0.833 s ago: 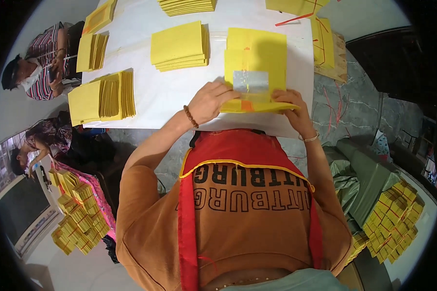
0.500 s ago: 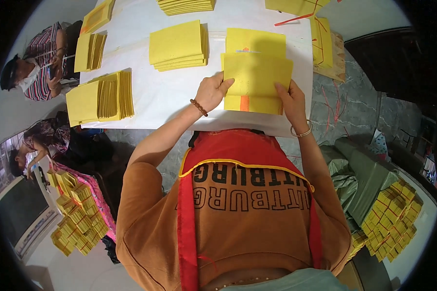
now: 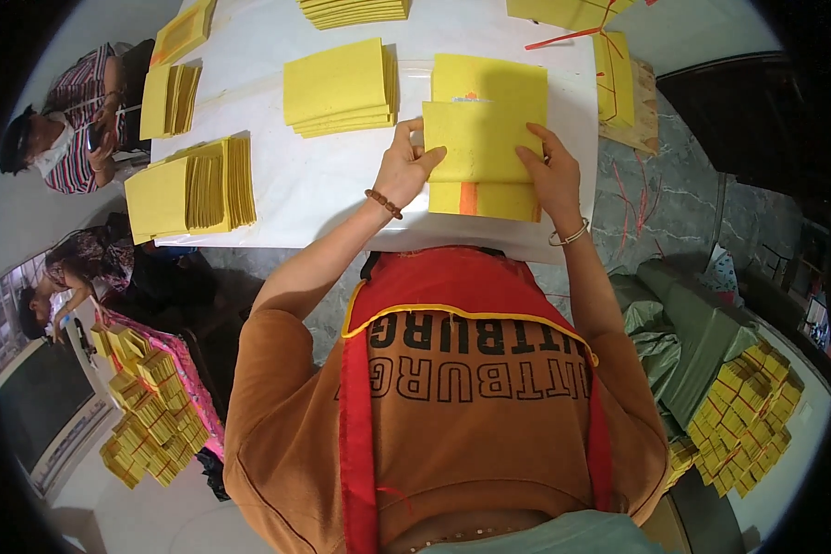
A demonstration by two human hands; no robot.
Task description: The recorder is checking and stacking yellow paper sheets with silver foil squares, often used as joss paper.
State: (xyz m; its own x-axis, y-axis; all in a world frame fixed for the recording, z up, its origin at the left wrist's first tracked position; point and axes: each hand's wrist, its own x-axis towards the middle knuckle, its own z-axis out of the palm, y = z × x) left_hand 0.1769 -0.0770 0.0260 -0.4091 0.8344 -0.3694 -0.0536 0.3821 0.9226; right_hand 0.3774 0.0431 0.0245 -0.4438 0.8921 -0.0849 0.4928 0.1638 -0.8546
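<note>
My left hand [image 3: 406, 164] grips the left edge of a folded yellow paper sheet [image 3: 473, 148], its thumb on top and its fingers at the far side. My right hand [image 3: 554, 175] pinches the right edge, thumb and forefinger showing over the paper. The sheet lies over a yellow paper pile [image 3: 489, 74], which sticks out beyond it and bears a small printed mark. Toward me, a yellow strip with an orange band [image 3: 469, 198] shows below the sheet; whether it belongs to the sheet or the pile, I cannot tell.
Several yellow paper stacks stand on the white table [image 3: 258, 102], one stack [image 3: 337, 83] left of my hands and another [image 3: 189, 189] at the left edge. Red string [image 3: 563, 39] lies far right. Tied yellow bundles [image 3: 743, 415] are piled behind me. Two people are at left.
My right hand has moved slightly up and inward, and its forefinger now shows over the sheet's right edge. The left hand has barely moved.
</note>
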